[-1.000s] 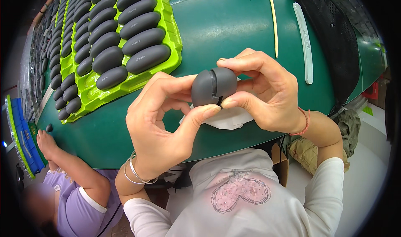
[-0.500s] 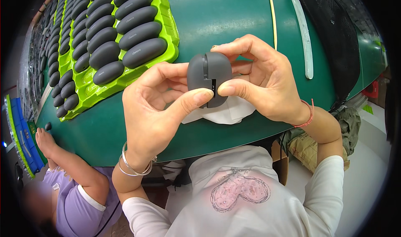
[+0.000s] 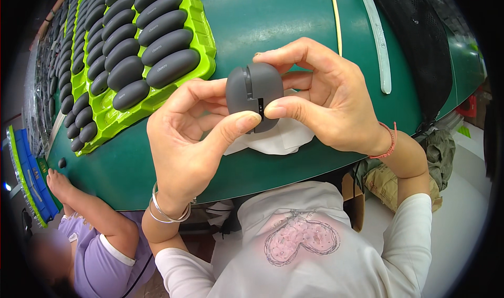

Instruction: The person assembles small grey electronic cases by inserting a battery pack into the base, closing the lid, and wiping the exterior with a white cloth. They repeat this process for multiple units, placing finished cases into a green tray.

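Between my two hands, above the table, is a dark grey rounded plastic case (image 3: 270, 81) with a slit running down its face and a darker slot holding small bright contacts. My left hand (image 3: 181, 140) grips its left side, the thumb pressed beside the slot and fingers behind. On the other side my right hand (image 3: 341, 106) pinches the case with its thumb near the slot, the index finger reaching to the top edge. A crumpled white cloth or paper (image 3: 289, 139) lies on the table beneath it.
At the left, a lime-green tray (image 3: 208, 43) bears rows of dark oval cases on the green table (image 3: 257, 19). A pale strip (image 3: 379, 46) and a thin yellow cord (image 3: 336, 19) lie at the back right. Another person's hand (image 3: 59, 185) rests at the left edge.
The case and both my hands sit slightly farther left in the picture, and the background has shifted a little too. My grip on the case looks the same.
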Demonstrator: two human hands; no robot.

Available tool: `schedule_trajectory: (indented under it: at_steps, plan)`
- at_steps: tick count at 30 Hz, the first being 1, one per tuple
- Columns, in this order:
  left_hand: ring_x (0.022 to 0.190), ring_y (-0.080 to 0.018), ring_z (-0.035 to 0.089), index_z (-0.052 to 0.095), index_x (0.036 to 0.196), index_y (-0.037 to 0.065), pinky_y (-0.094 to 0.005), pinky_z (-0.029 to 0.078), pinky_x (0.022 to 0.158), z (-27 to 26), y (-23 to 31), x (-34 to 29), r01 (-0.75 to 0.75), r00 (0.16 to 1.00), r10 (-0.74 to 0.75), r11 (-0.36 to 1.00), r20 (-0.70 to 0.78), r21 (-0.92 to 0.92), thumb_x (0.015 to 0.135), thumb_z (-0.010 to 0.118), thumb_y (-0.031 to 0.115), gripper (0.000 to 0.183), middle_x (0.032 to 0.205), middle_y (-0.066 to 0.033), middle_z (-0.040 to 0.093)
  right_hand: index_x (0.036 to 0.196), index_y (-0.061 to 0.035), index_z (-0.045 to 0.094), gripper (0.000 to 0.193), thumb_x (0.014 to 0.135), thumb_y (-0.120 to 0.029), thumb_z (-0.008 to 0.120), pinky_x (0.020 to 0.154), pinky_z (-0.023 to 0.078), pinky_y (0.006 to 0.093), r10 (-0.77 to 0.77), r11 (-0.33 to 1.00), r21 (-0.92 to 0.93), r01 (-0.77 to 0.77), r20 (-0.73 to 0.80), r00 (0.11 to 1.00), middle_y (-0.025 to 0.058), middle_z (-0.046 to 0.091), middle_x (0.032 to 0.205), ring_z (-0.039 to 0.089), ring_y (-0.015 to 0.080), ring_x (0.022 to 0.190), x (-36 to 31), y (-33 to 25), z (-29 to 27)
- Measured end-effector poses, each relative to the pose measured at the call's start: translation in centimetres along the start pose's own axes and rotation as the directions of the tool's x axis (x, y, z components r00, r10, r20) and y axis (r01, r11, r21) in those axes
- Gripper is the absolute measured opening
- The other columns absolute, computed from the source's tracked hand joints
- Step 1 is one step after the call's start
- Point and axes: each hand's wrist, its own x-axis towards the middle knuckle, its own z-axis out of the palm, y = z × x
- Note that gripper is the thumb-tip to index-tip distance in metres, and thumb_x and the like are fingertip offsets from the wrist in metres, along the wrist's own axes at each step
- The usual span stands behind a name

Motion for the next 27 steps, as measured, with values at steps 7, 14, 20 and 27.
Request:
schedule_trajectory:
  at_steps: [7,14,20,27]
  plan:
    - [0.084,-0.0140,0.066,0.060,0.106,-0.008,-0.0264,0.055,0.077,-0.1,0.3,0.0,0.035,0.999,-0.035,0.999,0.018,0.024,0.079,0.076,0.000,0.032,0.095,-0.0125,0.068,0.122,0.0084,0.050,0.045,0.080,0.013,0.065,0.088,0.056,0.0328,-0.009,1.000,-0.020,0.009,-0.032,0.999,0.0132,0.053,0.118,0.063,0.0240,0.105,-0.3,0.2,0.5]
    - [0.085,-0.0128,0.065,0.061,0.110,-0.008,-0.0257,0.054,0.076,0.1,-0.1,0.1,0.018,1.000,-0.018,1.000,-0.010,-0.025,0.081,0.074,0.001,0.033,0.095,-0.0103,0.068,0.127,0.0081,0.048,0.043,0.086,0.006,0.062,0.092,0.052,0.0327,-0.002,1.000,0.002,0.001,0.031,1.000,0.0154,0.052,0.122,0.061,0.0215,0.107,0.1,-0.1,0.1]
    - [0.088,-0.0129,0.062,0.061,0.117,-0.005,-0.0263,0.053,0.073,0.3,-0.2,0.2,-0.059,0.996,0.059,0.998,-0.067,-0.002,0.089,0.070,0.013,0.035,0.101,-0.0086,0.064,0.132,0.0057,0.044,0.049,0.089,-0.007,0.065,0.093,0.050,0.0328,0.028,0.986,0.165,-0.033,0.028,0.999,0.0137,0.050,0.123,0.054,0.0187,0.113,0.4,-0.2,-0.3]
    - [0.097,-0.0260,0.061,0.057,0.123,-0.002,-0.0324,0.053,0.077,0.3,-0.5,0.4,-0.524,0.800,0.577,0.540,0.164,0.658,0.057,0.092,0.024,0.079,0.111,-0.0162,0.061,0.135,0.0019,0.037,0.051,0.091,-0.002,0.062,0.093,0.051,0.0314,0.126,0.943,0.317,-0.096,-0.075,0.989,0.0138,0.050,0.123,0.058,0.0204,0.111,0.0,-1.0,0.6]
